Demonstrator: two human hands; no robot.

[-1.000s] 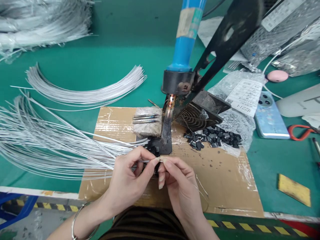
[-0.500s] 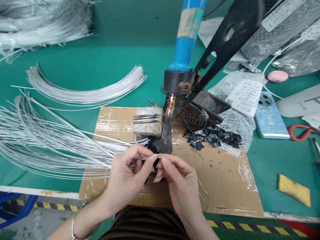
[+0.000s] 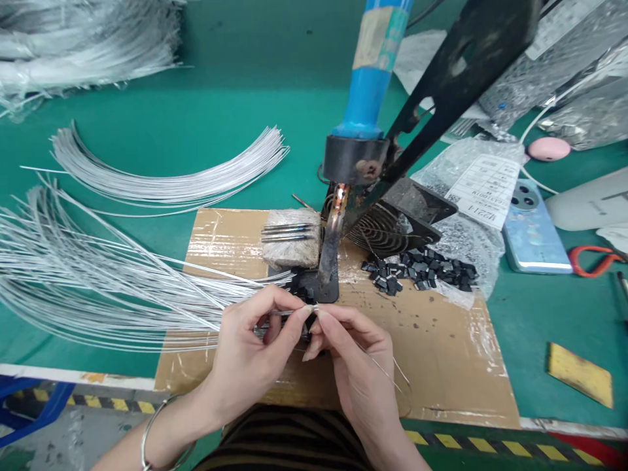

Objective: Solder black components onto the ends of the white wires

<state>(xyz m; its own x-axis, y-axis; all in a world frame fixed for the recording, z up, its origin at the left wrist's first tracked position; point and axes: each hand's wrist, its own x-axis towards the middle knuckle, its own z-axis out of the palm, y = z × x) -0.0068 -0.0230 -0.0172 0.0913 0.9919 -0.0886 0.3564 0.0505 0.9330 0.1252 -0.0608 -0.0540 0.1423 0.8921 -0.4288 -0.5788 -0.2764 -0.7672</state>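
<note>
Below the hot end of the soldering iron (image 3: pixel 366 98), my two hands meet fingertip to fingertip. My left hand (image 3: pixel 258 347) is closed in a pinch on the end of a white wire. My right hand (image 3: pixel 360 360) pinches at the same spot, and a thin silvery wire (image 3: pixel 387 373), perhaps solder, trails out of its palm side. What sits exactly between the fingertips is too small to make out. Many loose white wires (image 3: pixel 122 294) fan out left of my left hand, some lying on the cardboard (image 3: pixel 441 360).
The black iron stand (image 3: pixel 461 78) slants over the work, with a small fan (image 3: pixel 380 229) behind. Black connector pieces (image 3: pixel 426 268) lie right of it; a wrapped block (image 3: pixel 292 252) stands left. Farther off are a wire bundle (image 3: pixel 171 186), phone (image 3: pixel 534 229), red-handled tool (image 3: pixel 593 261) and yellow sponge (image 3: pixel 580 374).
Both hands have shifted very slightly right and keep the same pinch. The view has moved a little; otherwise the scene looks the same.
</note>
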